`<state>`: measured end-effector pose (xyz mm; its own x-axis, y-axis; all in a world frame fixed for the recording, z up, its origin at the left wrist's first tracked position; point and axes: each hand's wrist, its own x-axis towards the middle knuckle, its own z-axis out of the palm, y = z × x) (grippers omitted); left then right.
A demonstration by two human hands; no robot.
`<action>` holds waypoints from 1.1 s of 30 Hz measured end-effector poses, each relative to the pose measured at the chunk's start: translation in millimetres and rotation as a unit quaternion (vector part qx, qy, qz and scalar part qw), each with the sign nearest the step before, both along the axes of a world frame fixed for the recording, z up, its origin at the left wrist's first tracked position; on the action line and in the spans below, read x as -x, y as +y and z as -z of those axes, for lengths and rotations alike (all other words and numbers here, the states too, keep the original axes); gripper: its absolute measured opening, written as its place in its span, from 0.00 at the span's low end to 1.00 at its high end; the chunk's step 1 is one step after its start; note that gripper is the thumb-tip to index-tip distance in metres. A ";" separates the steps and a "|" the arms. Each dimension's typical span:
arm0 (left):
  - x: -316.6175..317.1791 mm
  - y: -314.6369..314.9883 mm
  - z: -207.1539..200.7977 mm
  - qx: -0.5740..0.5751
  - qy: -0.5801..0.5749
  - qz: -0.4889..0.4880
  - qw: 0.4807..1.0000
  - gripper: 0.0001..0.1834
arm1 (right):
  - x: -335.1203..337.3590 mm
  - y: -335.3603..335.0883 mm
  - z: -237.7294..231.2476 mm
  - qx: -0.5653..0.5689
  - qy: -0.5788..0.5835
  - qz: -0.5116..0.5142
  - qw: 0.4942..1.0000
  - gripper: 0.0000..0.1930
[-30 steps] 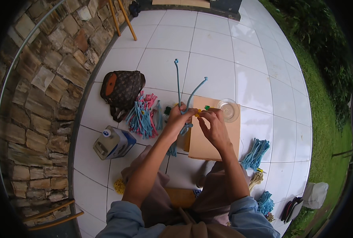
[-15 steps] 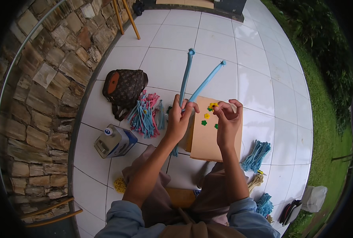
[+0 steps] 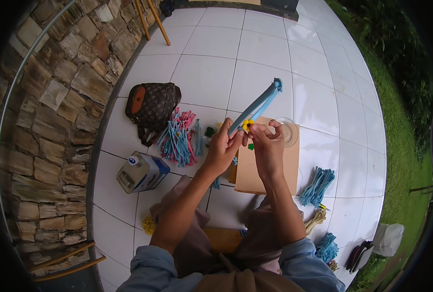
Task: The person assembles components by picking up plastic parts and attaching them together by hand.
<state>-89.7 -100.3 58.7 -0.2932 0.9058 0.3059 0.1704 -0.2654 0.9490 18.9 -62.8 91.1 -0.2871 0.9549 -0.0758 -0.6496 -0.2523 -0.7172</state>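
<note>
Two grips: the left hand (image 3: 221,148) is clamped on the near end of a pale blue, soft-looking fabric strip (image 3: 258,102); the right hand (image 3: 269,149) has thumb and fingertips pinched together on a small yellow flower-shaped piece with a dark centre (image 3: 247,125).
Yellow flower: raised in the air between the hands, at the right fingertips, seen over the far part of a flat tan cardboard-like board (image 3: 265,179).
Blue strip's long axis: slants from the left hand away from the person and to the right, ending in a knotted tip; two lengths show, meeting there.
Flower against strip: overlaps its lower stretch in this view; touching or just apart, I cannot tell.
Nearer hand: the right for the flower, the left for the strip; the left fingertips are just beside the flower.
Board: a green flower-shaped piece (image 3: 251,146) shows just left of the right fingers; a clear round dish (image 3: 290,133) is beyond that hand.
Floor: a bundle of blue strips (image 3: 317,186) lies right of the board.
</note>
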 end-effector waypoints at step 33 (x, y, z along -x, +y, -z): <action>19.2 -7.5 3.7 0.051 0.000 0.069 0.996 0.07 | 6.6 -4.0 -1.4 -0.026 -0.176 -0.045 0.983 0.28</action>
